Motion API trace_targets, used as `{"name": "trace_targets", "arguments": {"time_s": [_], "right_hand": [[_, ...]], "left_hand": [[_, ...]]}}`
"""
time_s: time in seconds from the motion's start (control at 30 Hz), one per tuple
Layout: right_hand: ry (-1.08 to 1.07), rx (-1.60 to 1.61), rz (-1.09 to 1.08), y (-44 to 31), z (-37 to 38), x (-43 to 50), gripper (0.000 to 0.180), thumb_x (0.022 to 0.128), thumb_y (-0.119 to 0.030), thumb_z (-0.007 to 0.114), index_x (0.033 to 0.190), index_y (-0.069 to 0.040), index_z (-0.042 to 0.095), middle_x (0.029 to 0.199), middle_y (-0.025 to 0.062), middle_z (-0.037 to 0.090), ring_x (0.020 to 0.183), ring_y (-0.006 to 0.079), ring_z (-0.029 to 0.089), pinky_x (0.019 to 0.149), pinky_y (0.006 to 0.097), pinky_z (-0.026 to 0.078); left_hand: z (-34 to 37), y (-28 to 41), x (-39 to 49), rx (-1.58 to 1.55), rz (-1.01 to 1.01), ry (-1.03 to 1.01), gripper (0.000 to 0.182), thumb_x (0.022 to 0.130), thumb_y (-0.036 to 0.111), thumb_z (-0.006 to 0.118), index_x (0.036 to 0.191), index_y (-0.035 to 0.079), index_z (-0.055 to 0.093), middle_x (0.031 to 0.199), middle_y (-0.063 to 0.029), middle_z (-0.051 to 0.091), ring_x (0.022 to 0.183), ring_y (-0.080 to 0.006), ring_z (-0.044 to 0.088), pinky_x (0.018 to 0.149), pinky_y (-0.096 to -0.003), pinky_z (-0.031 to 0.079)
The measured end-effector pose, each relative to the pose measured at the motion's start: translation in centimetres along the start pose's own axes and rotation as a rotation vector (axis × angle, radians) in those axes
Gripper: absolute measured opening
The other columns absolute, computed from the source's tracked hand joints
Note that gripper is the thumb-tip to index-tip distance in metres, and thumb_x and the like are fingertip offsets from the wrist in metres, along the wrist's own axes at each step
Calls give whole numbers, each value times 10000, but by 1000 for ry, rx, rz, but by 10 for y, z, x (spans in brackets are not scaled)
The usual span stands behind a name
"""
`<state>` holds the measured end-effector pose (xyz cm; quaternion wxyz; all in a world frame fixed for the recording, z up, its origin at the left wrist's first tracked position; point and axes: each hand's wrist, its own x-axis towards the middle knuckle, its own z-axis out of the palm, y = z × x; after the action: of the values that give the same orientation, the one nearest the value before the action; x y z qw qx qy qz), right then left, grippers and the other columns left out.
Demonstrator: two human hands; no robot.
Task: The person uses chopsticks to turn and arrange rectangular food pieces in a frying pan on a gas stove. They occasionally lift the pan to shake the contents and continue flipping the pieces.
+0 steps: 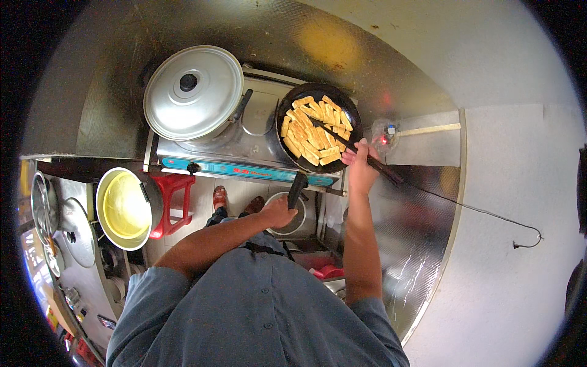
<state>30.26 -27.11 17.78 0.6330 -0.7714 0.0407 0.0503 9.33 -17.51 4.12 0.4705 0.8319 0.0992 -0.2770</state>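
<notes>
A black frying pan (354,120) rests on the right side of a gas stove (261,147). Golden-brown strips of food (300,130), possibly tofu, cover much of the pan's base, some overlapping. My left hand (279,212) grips the pan's black handle (297,186), which points toward my body. In my right hand (362,163) is a pair of dark chopsticks (339,137). Their tips reach in among the strips near the middle of the pan; exactly what they touch is hard to tell.
A large lidded metal pot (202,110) occupies the stove's left side. Further left, a pot with yellowish contents (126,206) stands by a red plastic stool (176,208). Metal sheeting (257,41) backs the stove. A cable (481,208) hangs along the right wall.
</notes>
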Motion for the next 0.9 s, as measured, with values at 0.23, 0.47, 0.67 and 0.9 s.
{"name": "trace_targets", "arguments": {"time_s": [0.23, 0.47, 0.67, 0.9], "right_hand": [[17, 60, 65, 7, 2, -9, 329, 1021, -307, 597, 1013, 21, 610, 769, 151, 694, 597, 185, 685, 523, 283, 567], [18, 96, 58, 3, -2, -12, 369, 994, -328, 626, 1001, 41, 615, 817, 228, 687, 614, 247, 692, 547, 338, 586], [46, 63, 71, 0, -5, -16, 390, 988, -341, 635, 1020, 47, 606, 828, 227, 686, 632, 253, 699, 563, 339, 590], [67, 77, 48, 16, 2, 0, 367, 1009, -351, 608, 1015, 16, 602, 801, 166, 701, 602, 210, 687, 540, 297, 569]], "left_hand": [[14, -10, 6, 48, 83, 94, 698, 962, 431, 576, 1263, -181, 425, 1028, -359, 641, 947, -505, 658, 836, -567, 530], [5, -7, 1, -56, 68, 45, 685, 961, 426, 577, 1275, -165, 435, 1106, -365, 620, 1033, -494, 637, 903, -553, 511], [-6, 3, -7, -17, 67, 43, 685, 957, 428, 580, 1281, -160, 448, 1130, -353, 621, 1048, -487, 636, 928, -541, 508], [-13, 12, -12, -26, 2, 37, 650, 939, 395, 611, 1273, -143, 466, 1149, -342, 619, 1084, -484, 622, 954, -540, 487]]}}
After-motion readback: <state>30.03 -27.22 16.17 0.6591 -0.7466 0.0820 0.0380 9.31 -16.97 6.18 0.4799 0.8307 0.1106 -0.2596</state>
